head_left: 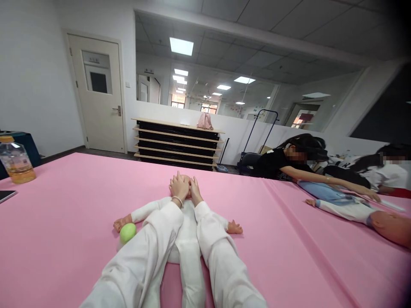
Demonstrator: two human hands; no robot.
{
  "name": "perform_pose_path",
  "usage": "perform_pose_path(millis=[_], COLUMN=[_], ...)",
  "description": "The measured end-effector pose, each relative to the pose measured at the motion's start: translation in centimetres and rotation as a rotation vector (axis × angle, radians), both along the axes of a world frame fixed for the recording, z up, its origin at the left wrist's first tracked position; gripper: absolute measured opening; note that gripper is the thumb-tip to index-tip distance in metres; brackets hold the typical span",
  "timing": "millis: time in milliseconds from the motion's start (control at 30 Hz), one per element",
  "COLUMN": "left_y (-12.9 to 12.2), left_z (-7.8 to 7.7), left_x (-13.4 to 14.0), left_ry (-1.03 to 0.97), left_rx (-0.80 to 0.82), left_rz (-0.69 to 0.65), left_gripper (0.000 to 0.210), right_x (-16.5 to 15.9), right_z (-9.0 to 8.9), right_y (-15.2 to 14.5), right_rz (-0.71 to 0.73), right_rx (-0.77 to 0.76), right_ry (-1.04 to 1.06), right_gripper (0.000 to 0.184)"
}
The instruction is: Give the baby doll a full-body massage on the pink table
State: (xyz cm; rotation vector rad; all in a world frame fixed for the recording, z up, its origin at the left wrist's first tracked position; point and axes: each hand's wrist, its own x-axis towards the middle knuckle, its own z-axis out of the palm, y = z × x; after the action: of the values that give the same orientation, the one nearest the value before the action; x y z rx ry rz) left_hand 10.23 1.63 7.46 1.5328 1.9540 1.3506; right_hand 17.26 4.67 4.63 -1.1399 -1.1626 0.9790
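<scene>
A baby doll [188, 226] in white clothes lies on its back on the pink-covered table [272, 256], its arms stretched to both sides and its head at the far end. My left hand [180, 187], with a beaded bracelet at the wrist, rests on the left side of the doll's head [185, 177], fingers spread. Against the head's right side lies my right hand [195, 190], its fingers stretched out. Between them they cover most of the head and face. My white sleeves hide parts of the doll's body. A light green ball [127, 233] sits beside the doll's hand on the left.
A bottle of amber drink [16, 162] and a dark flat device [7, 195] are at the left edge. On the right, a person in black [282, 164] reaches over another doll [346, 201]. Behind the table stand stacked black shelves [176, 143] with a pink bag [204, 121].
</scene>
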Motion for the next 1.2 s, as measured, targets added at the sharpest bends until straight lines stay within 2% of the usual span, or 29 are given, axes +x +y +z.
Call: perform_pose_path(millis=[100, 200, 333, 500, 667, 867, 1033, 1200], left_y=[0.2, 0.3, 0.6, 1.2, 1.2, 0.9, 1.5, 1.0], left_z=[-1.8, -2.5, -2.6, -2.8, -2.7, -2.6, -2.9, -2.7], left_x=[-0.4, -0.9, -1.1, -1.1, -1.4, -1.3, -1.5, -1.3], left_ry=[0.052, 0.071, 0.049, -0.010, -0.033, -0.039, -0.076, -0.057], left_rx=[0.051, 0.087, 0.105, 0.083, 0.069, 0.084, 0.062, 0.083], left_rz=[-0.001, -0.002, -0.011, -0.012, -0.003, -0.020, -0.002, 0.001], left_gripper=[0.043, 0.043, 0.043, 0.034, 0.034, 0.035, 0.032, 0.033], right_x=[-0.6, -0.7, -0.4, -0.8, -1.3, -1.2, -1.3, -1.2], right_z=[-1.7, -2.3, -2.4, -2.4, -2.3, -2.1, -2.0, -2.2], right_y=[0.5, 0.5, 0.2, 0.6, 0.7, -0.3, 0.4, 0.5], right_rz=[-0.003, -0.007, -0.030, -0.112, -0.176, -0.180, -0.217, -0.242], right_rx=[0.041, 0.116, 0.143, 0.078, 0.050, 0.074, 0.052, 0.053], right_ry=[0.015, 0.008, -0.012, -0.033, -0.057, -0.106, -0.124, -0.101], right_gripper=[0.053, 0.052, 0.049, 0.051, 0.042, 0.045, 0.038, 0.038])
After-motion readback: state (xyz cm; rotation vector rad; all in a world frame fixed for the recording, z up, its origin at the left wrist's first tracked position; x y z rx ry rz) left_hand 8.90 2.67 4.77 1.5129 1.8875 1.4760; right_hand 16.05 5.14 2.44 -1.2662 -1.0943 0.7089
